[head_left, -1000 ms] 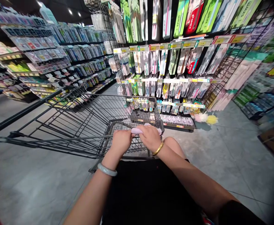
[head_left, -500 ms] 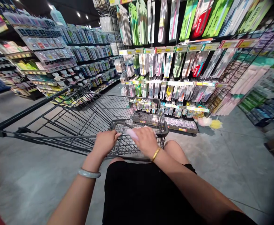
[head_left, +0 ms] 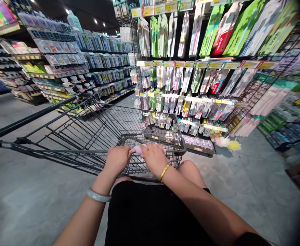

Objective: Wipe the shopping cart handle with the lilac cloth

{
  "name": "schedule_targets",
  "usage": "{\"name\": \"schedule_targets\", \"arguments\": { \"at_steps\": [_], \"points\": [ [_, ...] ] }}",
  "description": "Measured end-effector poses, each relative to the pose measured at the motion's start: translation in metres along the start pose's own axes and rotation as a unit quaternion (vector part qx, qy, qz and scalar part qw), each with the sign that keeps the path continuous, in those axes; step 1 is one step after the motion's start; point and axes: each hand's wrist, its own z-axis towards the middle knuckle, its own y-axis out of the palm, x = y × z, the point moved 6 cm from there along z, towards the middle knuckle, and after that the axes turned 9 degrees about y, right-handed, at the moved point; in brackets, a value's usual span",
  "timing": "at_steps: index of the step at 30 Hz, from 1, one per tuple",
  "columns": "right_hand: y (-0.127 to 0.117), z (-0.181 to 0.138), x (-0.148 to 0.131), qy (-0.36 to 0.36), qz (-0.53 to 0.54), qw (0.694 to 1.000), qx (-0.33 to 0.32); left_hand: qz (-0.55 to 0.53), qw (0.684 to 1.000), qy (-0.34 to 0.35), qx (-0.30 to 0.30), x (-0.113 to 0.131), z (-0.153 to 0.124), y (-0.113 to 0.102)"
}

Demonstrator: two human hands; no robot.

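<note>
My left hand (head_left: 119, 159) is closed at the near rim of a black wire shopping cart (head_left: 95, 150). Its thumb meets the left end of a small lilac item (head_left: 139, 149), and what its curled fingers hold is hidden. Just to the right, my right hand (head_left: 155, 159) is wrapped over the lilac item, covering much of it. The item's kind cannot be made out. Both hands are above the cart's side, with the basket's wire floor beyond them.
A rack of packaged toothbrushes (head_left: 183, 78) stands beyond the cart. Stocked shelves (head_left: 106, 68) line the left, and more packages (head_left: 280, 116) hang and stand at the right. Grey floor (head_left: 37, 191) surrounds the cart. My knee (head_left: 191, 171) is close against the cart's side.
My right hand has moved slightly left, bringing the lilac item against my left thumb. The view has tilted up a little, so the rack appears lower.
</note>
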Motion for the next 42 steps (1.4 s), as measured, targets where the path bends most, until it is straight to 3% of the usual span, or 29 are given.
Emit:
{"name": "schedule_targets", "arguments": {
  "at_steps": [2,4,10,12,17,22,27,31,34,37,40,42],
  "points": [
    [0.003,0.008,-0.016,-0.017,0.007,1.0,0.002,-0.007,1.0,0.006,0.004,-0.002,0.0,-0.001],
    [0.003,0.009,-0.014,-0.034,0.02,0.999,-0.008,-0.027,1.0,0.014,0.005,-0.007,-0.001,-0.003],
    [-0.01,-0.02,0.063,-0.023,0.034,0.999,-0.035,-0.093,0.995,0.009,0.034,-0.016,-0.008,-0.005],
    [-0.014,-0.026,0.075,-0.004,0.011,1.0,-0.025,-0.103,0.994,0.003,0.044,-0.015,-0.009,-0.004],
    [-0.01,-0.025,0.059,0.032,-0.022,0.999,-0.003,-0.126,0.991,-0.005,0.045,-0.022,-0.007,0.0],
    [-0.009,-0.032,0.043,-0.022,0.018,1.0,-0.01,-0.13,0.991,-0.002,0.015,-0.045,-0.01,0.004],
    [-0.018,-0.052,0.044,-0.072,0.042,0.996,-0.036,-0.138,0.99,-0.002,-0.003,-0.07,-0.018,0.005],
    [-0.033,-0.063,0.059,-0.094,0.123,0.988,-0.024,-0.14,0.99,0.001,-0.014,-0.081,-0.022,0.003],
    [-0.047,-0.062,0.077,-0.069,0.166,0.982,0.054,-0.12,0.992,-0.017,0.034,-0.061,-0.022,-0.008],
    [-0.051,-0.057,0.083,-0.042,0.14,0.983,0.111,-0.157,0.983,0.013,0.089,-0.002,-0.016,-0.017],
    [-0.034,-0.045,0.075,-0.102,0.106,0.989,0.033,-0.225,0.969,0.06,0.081,0.067,-0.009,-0.011],
    [-0.021,-0.029,0.081,-0.131,0.086,0.988,-0.007,-0.217,0.97,0.073,0.086,0.097,-0.005,-0.005]
  ]
}}
